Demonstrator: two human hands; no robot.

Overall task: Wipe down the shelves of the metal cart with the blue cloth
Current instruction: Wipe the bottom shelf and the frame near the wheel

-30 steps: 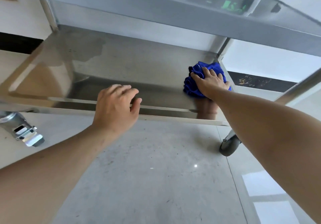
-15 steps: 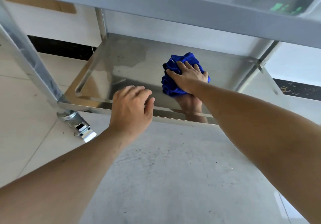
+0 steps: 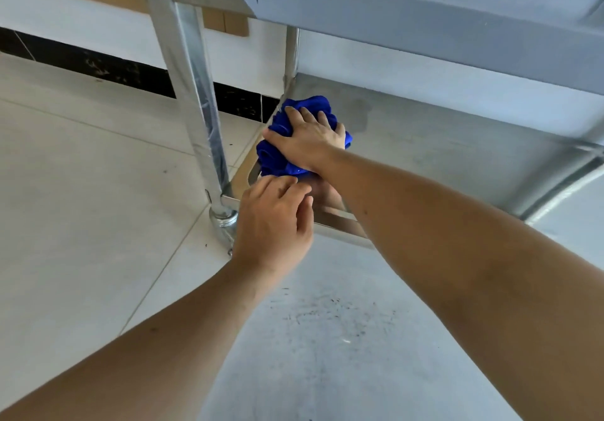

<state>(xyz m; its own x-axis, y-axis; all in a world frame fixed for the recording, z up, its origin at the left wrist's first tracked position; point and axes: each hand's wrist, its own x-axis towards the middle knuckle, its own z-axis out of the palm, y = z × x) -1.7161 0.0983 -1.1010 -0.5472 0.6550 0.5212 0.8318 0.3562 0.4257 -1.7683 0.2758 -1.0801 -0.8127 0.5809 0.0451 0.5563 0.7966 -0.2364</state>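
Bottom shelf (image 3: 441, 146) of the metal cart (image 3: 186, 71), view from above and near side. Blue cloth (image 3: 277, 156) bunched at the shelf's left end, close to the far-left corner post. Right hand (image 3: 307, 139) lies on top of it, fingers (image 3: 302, 115) spread and bent down over the wad, pressing it to the steel; grip looks like a press-and-clutch more than a pinch. Left hand (image 3: 274, 221) at the near-left rim of the shelf, fingers loosely curled, apparently resting on or steadying the edge; contact hidden under the palm, cannot say for sure, and it holds nothing visible.

Progress, as a judgement: wiping of the lowest shelf is under way and the cloth sits at the left edge. A dull, smeary patch (image 3: 359, 110) shows just right of the cloth, possibly damp trail or residue. Right stretch of the shelf looks matte and streaked; clean or not, unclear. Upper shelf (image 3: 425, 22) seen only from below, its state unknown. Remaining: likely the left corners and near rim.
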